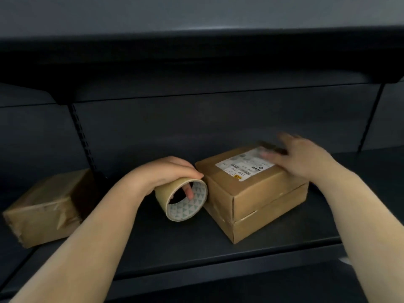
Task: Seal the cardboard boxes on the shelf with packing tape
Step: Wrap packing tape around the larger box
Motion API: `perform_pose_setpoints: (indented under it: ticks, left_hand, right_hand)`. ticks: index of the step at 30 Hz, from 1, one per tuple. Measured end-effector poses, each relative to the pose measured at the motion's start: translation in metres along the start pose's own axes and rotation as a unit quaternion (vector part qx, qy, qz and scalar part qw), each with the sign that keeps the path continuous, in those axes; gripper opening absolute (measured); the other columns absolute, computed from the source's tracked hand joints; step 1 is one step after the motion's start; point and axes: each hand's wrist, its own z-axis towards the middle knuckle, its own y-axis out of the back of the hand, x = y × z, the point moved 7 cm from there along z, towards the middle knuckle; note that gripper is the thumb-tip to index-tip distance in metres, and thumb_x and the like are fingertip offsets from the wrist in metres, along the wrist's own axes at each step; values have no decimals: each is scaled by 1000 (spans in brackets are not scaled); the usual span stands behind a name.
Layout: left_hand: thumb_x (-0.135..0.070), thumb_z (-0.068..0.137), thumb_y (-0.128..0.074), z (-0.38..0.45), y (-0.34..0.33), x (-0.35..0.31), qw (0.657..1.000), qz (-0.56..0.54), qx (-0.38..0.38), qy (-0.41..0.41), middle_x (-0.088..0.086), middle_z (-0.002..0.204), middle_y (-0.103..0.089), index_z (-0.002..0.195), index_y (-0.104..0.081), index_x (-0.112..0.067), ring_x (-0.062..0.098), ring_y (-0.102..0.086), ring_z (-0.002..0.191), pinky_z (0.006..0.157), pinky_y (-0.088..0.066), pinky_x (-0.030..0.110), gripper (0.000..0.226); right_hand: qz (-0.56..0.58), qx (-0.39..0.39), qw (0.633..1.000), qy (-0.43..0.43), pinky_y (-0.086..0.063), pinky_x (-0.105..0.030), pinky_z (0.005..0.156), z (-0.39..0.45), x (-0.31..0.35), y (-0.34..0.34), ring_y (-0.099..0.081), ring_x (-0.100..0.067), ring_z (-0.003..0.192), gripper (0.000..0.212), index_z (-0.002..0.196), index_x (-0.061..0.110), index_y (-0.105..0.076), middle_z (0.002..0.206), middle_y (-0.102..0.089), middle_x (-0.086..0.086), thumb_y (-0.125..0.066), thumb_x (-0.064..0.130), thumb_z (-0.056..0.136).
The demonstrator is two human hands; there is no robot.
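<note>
Two brown cardboard boxes are stacked on the dark shelf (196, 248). The upper box (251, 182) carries a white shipping label and the lower box (271, 217) sticks out beneath it. My left hand (166, 173) grips a roll of tan packing tape (185, 200) just left of the stack, with a finger inside its core. My right hand (301, 156) rests flat and blurred on the far right part of the upper box's top, fingers spread. A third cardboard box (46, 206), wrapped in glossy tape, sits at the far left of the shelf.
A dark upper shelf (196, 62) overhangs the work area, leaving low headroom. Slotted uprights (84, 138) run down the back panel at left and right. The shelf's front lip (218, 267) lies below the boxes.
</note>
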Motion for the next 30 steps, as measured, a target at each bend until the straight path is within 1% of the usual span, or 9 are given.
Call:
perform_pose_setpoints:
  ticks: [3,5,7,11,16,19,21,25,30]
  left_hand:
    - [-37,87,-57,-4,1,5,1000,21,10,15,-1,60,-68,102,-67,-19,5,-60,59,42,-39,14,26]
    - [-37,88,-56,-6,2,9,1000,18,14,14,-1,58,-67,103,-67,-18,2,-59,54,40,-38,13,27]
    - [-37,88,-57,-8,5,12,1000,14,11,10,-1,58,-66,103,-67,-18,-1,-59,51,40,-38,12,26]
    - [-35,87,-58,-8,8,18,1000,18,9,1,-1,58,-65,106,-66,-9,-5,-56,47,50,-36,19,34]
    - [-45,78,-66,-11,7,33,994,-83,35,-65,8,73,-70,114,-62,-15,5,-65,69,66,-46,25,47]
    - [-41,62,-82,-21,9,55,922,-341,117,-143,17,77,-70,115,-65,-10,19,-68,70,60,-54,28,64]
    - [-38,55,-86,-23,10,67,894,-405,116,-157,13,65,-69,104,-67,-4,19,-67,59,58,-54,27,62]
    - [-32,67,-73,-20,12,73,940,-330,30,-81,4,48,-60,78,-66,-7,11,-58,43,47,-49,22,28]
    - [-47,66,-61,-26,24,91,985,-167,-29,26,-3,35,-44,65,-57,-8,5,-42,31,40,-35,20,40]
  right_hand:
    - [-36,193,952,235,-10,-40,116,-22,79,-15,-4,-11,143,102,146,42,-7,156,-7,14,-56,75,63]
    - [-82,306,903,291,5,-43,116,-26,107,-31,10,-3,141,117,144,46,2,155,7,19,-70,68,55]
    - [-176,347,867,313,12,-48,114,-21,122,-42,17,-5,140,125,143,46,10,155,15,16,-76,60,53]
    - [-263,363,831,330,9,-51,114,-15,139,-57,19,-13,141,125,141,47,15,156,17,11,-77,57,57]
    - [-282,332,845,309,-6,-50,115,-14,142,-59,11,-22,143,127,139,50,17,156,10,9,-77,60,55]
    - [-253,316,857,319,-7,-50,115,-11,138,-60,9,-23,143,122,139,53,14,156,8,10,-74,64,55]
    - [-218,321,862,325,1,-49,115,-12,132,-62,12,-20,143,117,138,56,10,156,11,10,-73,65,56]
    - [-143,319,878,327,5,-48,115,-15,123,-68,13,-16,143,112,132,66,6,156,11,11,-65,71,45]
    - [-98,308,886,333,3,-37,113,-18,124,-64,6,-11,142,106,135,64,-6,155,4,14,-68,58,48]
